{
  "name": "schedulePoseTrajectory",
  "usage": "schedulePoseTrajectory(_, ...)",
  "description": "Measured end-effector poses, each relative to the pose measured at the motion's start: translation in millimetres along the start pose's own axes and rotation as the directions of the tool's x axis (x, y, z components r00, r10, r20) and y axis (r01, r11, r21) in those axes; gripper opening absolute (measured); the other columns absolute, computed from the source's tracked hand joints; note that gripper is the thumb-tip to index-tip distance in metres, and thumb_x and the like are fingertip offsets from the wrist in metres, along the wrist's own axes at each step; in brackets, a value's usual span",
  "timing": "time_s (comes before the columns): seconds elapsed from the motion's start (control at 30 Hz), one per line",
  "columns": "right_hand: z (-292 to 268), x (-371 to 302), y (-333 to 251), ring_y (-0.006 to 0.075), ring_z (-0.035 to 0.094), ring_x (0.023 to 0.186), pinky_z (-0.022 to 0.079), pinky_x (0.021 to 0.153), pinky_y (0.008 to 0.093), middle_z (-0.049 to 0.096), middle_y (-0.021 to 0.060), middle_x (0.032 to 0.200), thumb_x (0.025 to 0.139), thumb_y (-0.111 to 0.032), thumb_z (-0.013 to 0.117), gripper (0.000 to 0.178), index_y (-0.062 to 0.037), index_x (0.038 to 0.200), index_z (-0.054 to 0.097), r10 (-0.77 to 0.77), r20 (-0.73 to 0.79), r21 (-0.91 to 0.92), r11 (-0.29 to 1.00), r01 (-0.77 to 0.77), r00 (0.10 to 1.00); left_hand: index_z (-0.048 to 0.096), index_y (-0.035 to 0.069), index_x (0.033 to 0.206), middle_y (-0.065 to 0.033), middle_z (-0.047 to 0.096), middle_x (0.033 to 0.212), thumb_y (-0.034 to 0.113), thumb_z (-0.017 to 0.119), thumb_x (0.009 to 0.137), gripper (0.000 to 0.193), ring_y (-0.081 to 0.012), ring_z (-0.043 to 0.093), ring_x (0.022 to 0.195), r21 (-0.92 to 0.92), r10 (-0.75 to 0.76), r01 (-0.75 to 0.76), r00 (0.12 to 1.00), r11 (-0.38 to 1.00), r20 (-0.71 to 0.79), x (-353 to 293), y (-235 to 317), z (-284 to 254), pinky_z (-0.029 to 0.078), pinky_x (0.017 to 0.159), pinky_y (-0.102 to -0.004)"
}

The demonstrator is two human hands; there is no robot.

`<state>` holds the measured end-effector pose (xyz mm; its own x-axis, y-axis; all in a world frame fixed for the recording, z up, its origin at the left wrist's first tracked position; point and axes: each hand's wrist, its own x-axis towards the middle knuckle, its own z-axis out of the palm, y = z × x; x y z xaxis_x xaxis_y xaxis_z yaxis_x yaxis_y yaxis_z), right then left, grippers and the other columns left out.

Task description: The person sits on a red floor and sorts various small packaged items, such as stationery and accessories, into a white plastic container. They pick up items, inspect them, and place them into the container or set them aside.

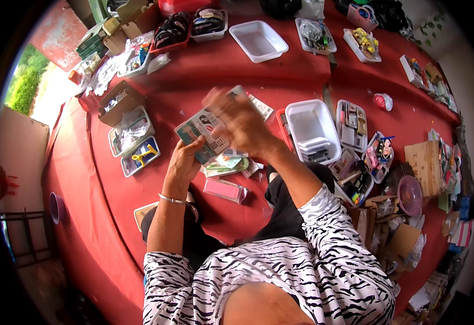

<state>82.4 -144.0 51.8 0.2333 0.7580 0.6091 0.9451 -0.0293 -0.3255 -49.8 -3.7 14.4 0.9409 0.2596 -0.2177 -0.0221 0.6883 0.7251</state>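
My left hand (184, 161) is closed on the lower left corner of a flat printed package (198, 129), thumb on top. Its printing is teal, white and black, and it is tilted over the red cloth. Across its upper right part lies my right hand (246, 123), smeared by motion, so its grip does not show. Below the package are a few green and white packets (227, 167) and a clear pack with a pink block (223, 189). Another white printed card (262, 107) shows behind my right hand.
Right of my hands stands a white tub (315, 127) with small packs inside. Trays of small goods (351, 124) sit beside it. To the left are an open cardboard box (120, 103) and a tray with a yellow tool (141, 157). An empty white tray (258, 40) lies farther back.
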Motion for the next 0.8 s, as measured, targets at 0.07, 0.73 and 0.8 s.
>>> schedulePoseTrajectory(0.07,22.4,-14.1,7.7,0.03,0.032,0.124,0.022,0.101,0.0477,0.037,0.0151,0.134,0.088,-0.048,0.038,0.056,-0.0086,0.128,0.039,0.069,0.066,-0.141,0.988,-0.059,0.995,0.044,-0.004,0.118,-0.0138,0.055,0.111,0.004,0.055,0.082,0.039,-0.0261,0.055,0.102,0.009,-0.013,0.013,0.999,1.0,0.035,-2.9,-3.7,-1.5,0.045,0.089,-0.0401)
schedulePoseTrajectory(0.73,-29.0,-18.8,55.1,0.0281,0.029,0.127,0.027,0.104,0.0379,0.03,0.02,0.136,0.086,-0.058,0.031,0.078,0.0059,0.13,0.029,0.532,0.291,0.777,-0.616,0.128,0.795,0.046,-0.004,0.114,-0.013,0.056,0.109,0.002,0.054,0.082,0.034,-0.024,0.057,0.099,-0.083,-0.026,0.028,0.999,0.996,0.023,-6.6,12.0,-12.0,0.046,0.088,-0.0371)
schedulePoseTrajectory(0.8,-28.9,-17.7,52.2,0.0262,0.027,0.128,0.024,0.104,0.0372,0.028,0.0178,0.138,0.086,-0.06,0.028,0.078,0.0034,0.132,0.028,0.526,0.277,0.816,-0.571,0.092,0.804,0.047,-0.004,0.114,-0.0129,0.057,0.109,0.002,0.054,0.082,0.033,-0.0239,0.057,0.099,-0.075,-0.024,0.025,1.0,0.997,0.016,-6.7,12.5,-13.0,0.046,0.088,-0.0367)
